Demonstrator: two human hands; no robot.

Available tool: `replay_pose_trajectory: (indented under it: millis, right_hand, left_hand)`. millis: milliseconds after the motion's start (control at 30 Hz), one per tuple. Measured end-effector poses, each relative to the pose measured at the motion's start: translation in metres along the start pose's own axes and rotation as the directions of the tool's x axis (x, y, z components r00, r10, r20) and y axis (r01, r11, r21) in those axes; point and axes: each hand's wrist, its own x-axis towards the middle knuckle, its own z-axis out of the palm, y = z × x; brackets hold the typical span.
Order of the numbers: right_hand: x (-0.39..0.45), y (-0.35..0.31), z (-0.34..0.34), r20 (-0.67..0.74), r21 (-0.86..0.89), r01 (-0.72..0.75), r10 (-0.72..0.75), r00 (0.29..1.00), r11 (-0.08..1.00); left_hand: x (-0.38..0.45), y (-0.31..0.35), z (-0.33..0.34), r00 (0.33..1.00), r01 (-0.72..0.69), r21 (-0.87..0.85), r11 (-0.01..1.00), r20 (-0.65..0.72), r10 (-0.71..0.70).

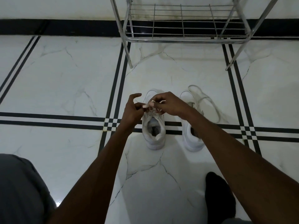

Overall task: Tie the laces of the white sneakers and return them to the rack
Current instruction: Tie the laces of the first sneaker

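Observation:
Two white sneakers stand side by side on the floor, toes pointing away from me. Over the left sneaker (153, 135) both hands work its laces. My left hand (132, 109) pinches a lace end between thumb and fingers, index finger raised. My right hand (168, 104) grips the other lace above the tongue. The right sneaker (192, 139) is partly hidden under my right forearm; its loose laces (208, 101) lie spread on the floor to its right. The metal shoe rack (186, 26) stands beyond the shoes, its lowest wire shelf bare.
White marble floor tiles with black stripe borders (64, 120) surround the shoes. A black skirting band runs along the wall behind the rack. My grey-clad knee (21, 191) is at the lower left and a black-socked foot (218, 194) at the lower right.

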Motion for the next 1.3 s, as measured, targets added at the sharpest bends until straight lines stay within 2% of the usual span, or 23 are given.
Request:
replay_pose_trajectory:
  millis: [100, 167, 333, 433, 600, 767, 900, 1033, 1100, 1200, 1300]
  right_hand:
    - [0.004, -0.005, -0.009, 0.000, -0.276, 0.045, -0.047, 0.999, 0.960]
    - [0.006, -0.007, -0.009, -0.070, -0.430, 0.101, -0.145, 0.987, 0.897]
    - [0.003, -0.001, 0.011, -0.251, -0.503, 0.099, -0.255, 0.934, 0.859]
    - [0.002, 0.006, 0.017, -0.333, -0.390, 0.114, -0.255, 0.908, 0.914]
    - [0.004, 0.008, 0.016, -0.405, -0.139, 0.066, -0.117, 0.907, 0.988]
    - [0.003, 0.012, 0.014, -0.389, -0.103, 0.034, -0.071, 0.919, 0.994]
    - [0.000, 0.007, 0.010, -0.375, -0.015, -0.003, -0.003, 0.927, 1.000]
    - [-0.005, 0.007, -0.002, -0.354, 0.008, -0.147, 0.141, 0.924, 0.989]
    - [-0.006, 0.015, -0.012, -0.368, 0.013, -0.266, 0.252, 0.895, 0.964]
    - [-0.008, 0.030, -0.024, -0.425, -0.103, -0.427, 0.349, 0.836, 0.899]
    - [-0.008, 0.034, -0.023, -0.449, -0.157, -0.488, 0.378, 0.810, 0.859]
  left_hand:
    - [0.000, 0.003, 0.001, 1.000, -0.007, 0.002, 1.000, -0.006, 0.007]
    - [0.000, 0.003, 0.003, 0.999, -0.038, 0.007, 0.999, -0.006, 0.038]
    - [-0.002, 0.005, 0.006, 0.998, -0.061, 0.025, 0.998, -0.008, 0.061]
    - [-0.002, 0.005, 0.006, 0.996, -0.088, 0.057, 0.995, 0.015, 0.087]
    - [0.000, 0.006, 0.008, 0.991, -0.123, 0.136, 0.983, 0.067, 0.114]
    - [0.001, 0.009, 0.008, 0.990, -0.130, 0.163, 0.978, 0.070, 0.120]
    - [0.003, 0.011, 0.004, 0.991, -0.119, 0.266, 0.957, -0.027, 0.131]
    - [0.001, 0.015, -0.006, 0.984, -0.069, 0.359, 0.931, -0.130, 0.123]
    - [-0.002, 0.011, -0.015, 0.979, -0.027, 0.417, 0.909, -0.174, 0.108]
    - [-0.013, 0.001, -0.027, 0.981, 0.016, 0.510, 0.860, -0.175, 0.086]
    - [-0.018, -0.004, -0.030, 0.975, -0.022, 0.572, 0.820, -0.169, 0.144]
